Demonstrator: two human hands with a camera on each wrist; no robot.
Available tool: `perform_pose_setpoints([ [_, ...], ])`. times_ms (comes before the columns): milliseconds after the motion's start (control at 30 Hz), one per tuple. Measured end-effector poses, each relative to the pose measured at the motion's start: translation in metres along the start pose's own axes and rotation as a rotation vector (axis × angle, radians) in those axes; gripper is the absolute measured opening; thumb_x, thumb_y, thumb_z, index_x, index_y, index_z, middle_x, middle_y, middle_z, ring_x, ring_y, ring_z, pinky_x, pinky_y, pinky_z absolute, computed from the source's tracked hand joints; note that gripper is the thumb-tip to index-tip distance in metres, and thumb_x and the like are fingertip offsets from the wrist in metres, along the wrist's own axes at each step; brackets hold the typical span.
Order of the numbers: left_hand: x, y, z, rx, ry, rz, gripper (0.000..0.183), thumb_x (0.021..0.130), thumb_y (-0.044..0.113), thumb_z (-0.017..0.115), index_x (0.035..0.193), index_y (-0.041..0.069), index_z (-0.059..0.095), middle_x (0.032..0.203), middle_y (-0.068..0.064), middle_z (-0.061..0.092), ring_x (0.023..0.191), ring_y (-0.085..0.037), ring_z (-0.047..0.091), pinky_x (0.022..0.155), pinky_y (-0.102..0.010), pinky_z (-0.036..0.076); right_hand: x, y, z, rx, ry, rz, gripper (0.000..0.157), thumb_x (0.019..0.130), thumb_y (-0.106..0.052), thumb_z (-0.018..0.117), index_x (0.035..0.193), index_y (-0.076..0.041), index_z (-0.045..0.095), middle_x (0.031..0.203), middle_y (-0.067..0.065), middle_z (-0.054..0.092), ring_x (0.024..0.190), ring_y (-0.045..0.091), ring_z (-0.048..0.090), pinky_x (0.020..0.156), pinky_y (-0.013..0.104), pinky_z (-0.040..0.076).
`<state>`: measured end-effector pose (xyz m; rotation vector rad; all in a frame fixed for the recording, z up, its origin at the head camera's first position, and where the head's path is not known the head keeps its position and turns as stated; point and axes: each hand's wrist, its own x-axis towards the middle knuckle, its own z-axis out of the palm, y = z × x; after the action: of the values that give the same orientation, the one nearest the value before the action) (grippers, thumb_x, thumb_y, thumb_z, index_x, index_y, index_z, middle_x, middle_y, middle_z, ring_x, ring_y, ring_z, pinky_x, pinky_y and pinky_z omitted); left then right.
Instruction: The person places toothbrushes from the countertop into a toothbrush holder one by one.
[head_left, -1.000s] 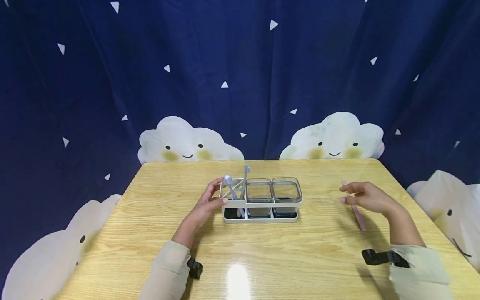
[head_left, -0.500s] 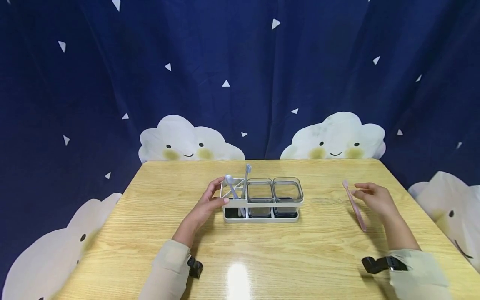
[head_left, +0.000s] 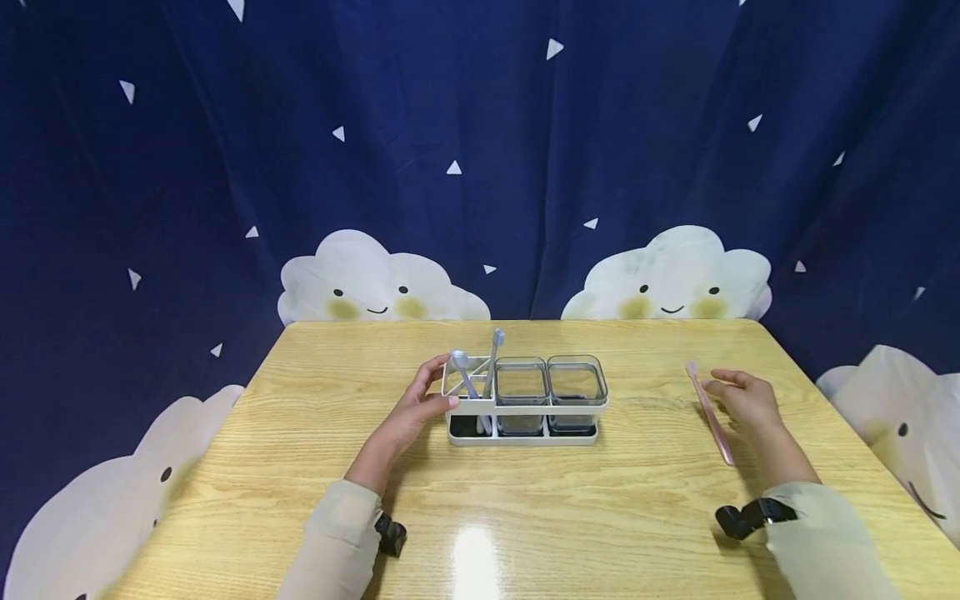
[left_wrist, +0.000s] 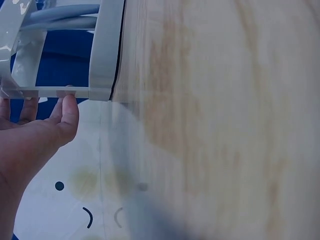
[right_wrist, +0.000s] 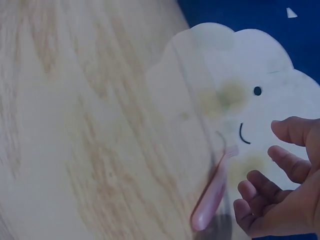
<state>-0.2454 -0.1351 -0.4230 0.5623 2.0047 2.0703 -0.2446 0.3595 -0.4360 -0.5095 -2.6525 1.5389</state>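
Note:
A white toothbrush holder (head_left: 547, 410) stands on the wooden table, two clear square cups in its middle and right sections. Two pale blue-grey toothbrushes, one of them the front toothbrush (head_left: 463, 371), lean in its left section. My left hand (head_left: 408, 410) grips the holder's left end, thumb at the front and fingers round the back; the left wrist view has the left hand's fingertips (left_wrist: 70, 107) against the end bar. On the right lies a pink toothbrush (head_left: 708, 412), bristle end away from me. Just right of it my right hand (head_left: 750, 404) hovers with loosely bent fingers, holding nothing.
The pale wooden table (head_left: 315, 467) ends at a dark blue curtain (head_left: 480, 125) printed with white triangles and smiling clouds. Black wrist cameras, such as the right camera (head_left: 738, 521), sit below each hand.
My right hand has moved from over the pink toothbrush to its right side, uncovering it. The left hand stays on the holder, and the pink toothbrush lies where it was.

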Motion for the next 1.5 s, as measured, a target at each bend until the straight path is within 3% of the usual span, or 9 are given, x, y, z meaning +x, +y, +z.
perform_pose_setpoints([
  [100, 0.001, -0.001, -0.001, -0.002, 0.001, -0.011, 0.065, 0.088, 0.0, 0.055, 0.144, 0.012, 0.026, 0.138, -0.021, 0.028, 0.1, -0.026, 0.051, 0.091, -0.037, 0.038, 0.004, 0.004, 0.002, -0.005, -0.009, 0.033, 0.069, 0.091, -0.042, 0.053, 0.139, 0.004, 0.036, 0.131, 0.03, 0.038, 0.113, 0.041, 0.042, 0.075, 0.046, 0.045],
  [400, -0.001, 0.004, 0.002, 0.03, -0.005, -0.018, 0.066, 0.087, 0.002, 0.056, 0.145, 0.011, 0.024, 0.138, -0.019, 0.028, 0.102, -0.027, 0.05, 0.091, -0.037, 0.038, 0.011, 0.011, 0.008, 0.034, 0.019, 0.117, 0.06, 0.091, -0.029, 0.056, 0.137, 0.007, 0.038, 0.136, 0.031, 0.034, 0.117, 0.042, 0.039, 0.079, 0.043, 0.044],
  [533, -0.002, 0.004, 0.002, 0.028, -0.001, -0.025, 0.066, 0.087, 0.002, 0.055, 0.145, 0.011, 0.024, 0.139, -0.02, 0.027, 0.103, -0.028, 0.049, 0.091, -0.037, 0.038, 0.013, 0.012, 0.011, -0.005, 0.071, 0.143, 0.055, 0.089, -0.025, 0.059, 0.132, 0.007, 0.045, 0.126, 0.029, 0.044, 0.104, 0.037, 0.047, 0.065, 0.034, 0.046],
  [700, -0.001, 0.002, 0.003, 0.022, 0.001, -0.018, 0.067, 0.087, 0.001, 0.055, 0.145, 0.01, 0.023, 0.14, -0.022, 0.026, 0.103, -0.027, 0.048, 0.09, -0.036, 0.038, 0.014, 0.013, 0.014, -0.069, 0.164, 0.165, 0.048, 0.082, -0.019, 0.064, 0.121, 0.008, 0.056, 0.1, 0.021, 0.057, 0.08, 0.026, 0.049, 0.049, 0.026, 0.042],
  [833, 0.001, -0.005, 0.0, 0.007, 0.008, -0.024, 0.067, 0.087, 0.0, 0.055, 0.145, 0.012, 0.024, 0.139, -0.021, 0.026, 0.102, -0.027, 0.048, 0.09, -0.037, 0.038, 0.014, 0.014, 0.017, -0.098, 0.201, 0.188, 0.046, 0.081, -0.019, 0.065, 0.117, 0.009, 0.059, 0.105, 0.025, 0.059, 0.084, 0.028, 0.05, 0.045, 0.021, 0.04],
  [967, 0.007, -0.017, -0.005, -0.005, 0.024, -0.031, 0.066, 0.087, 0.0, 0.056, 0.144, 0.017, 0.027, 0.14, -0.02, 0.026, 0.104, -0.029, 0.048, 0.09, -0.037, 0.039, 0.014, 0.013, 0.019, -0.177, 0.198, 0.183, 0.047, 0.081, -0.023, 0.065, 0.116, 0.008, 0.06, 0.115, 0.028, 0.056, 0.091, 0.034, 0.052, 0.049, 0.021, 0.042],
  [1167, 0.01, -0.022, -0.008, 0.013, 0.026, -0.03, 0.067, 0.087, 0.002, 0.058, 0.144, 0.019, 0.028, 0.143, -0.021, 0.025, 0.105, -0.029, 0.048, 0.09, -0.037, 0.039, 0.013, 0.011, 0.018, -0.289, 0.209, 0.143, 0.043, 0.08, -0.023, 0.066, 0.108, 0.009, 0.064, 0.106, 0.029, 0.059, 0.086, 0.037, 0.054, 0.054, 0.031, 0.046],
  [1367, 0.004, -0.007, -0.004, 0.02, 0.011, -0.031, 0.067, 0.087, 0.0, 0.057, 0.145, 0.013, 0.025, 0.142, -0.025, 0.024, 0.103, -0.028, 0.048, 0.089, -0.037, 0.039, 0.013, 0.014, 0.022, -0.329, 0.207, 0.086, 0.037, 0.08, -0.021, 0.065, 0.103, 0.007, 0.067, 0.105, 0.03, 0.059, 0.093, 0.045, 0.053, 0.077, 0.046, 0.045],
  [1500, -0.001, 0.004, 0.001, 0.029, 0.009, -0.019, 0.066, 0.087, 0.001, 0.056, 0.144, 0.011, 0.025, 0.14, -0.027, 0.025, 0.102, -0.027, 0.05, 0.089, -0.035, 0.039, 0.015, 0.016, 0.024, -0.332, 0.221, 0.094, 0.035, 0.081, -0.021, 0.065, 0.104, 0.005, 0.067, 0.107, 0.03, 0.057, 0.097, 0.047, 0.05, 0.083, 0.048, 0.042],
])
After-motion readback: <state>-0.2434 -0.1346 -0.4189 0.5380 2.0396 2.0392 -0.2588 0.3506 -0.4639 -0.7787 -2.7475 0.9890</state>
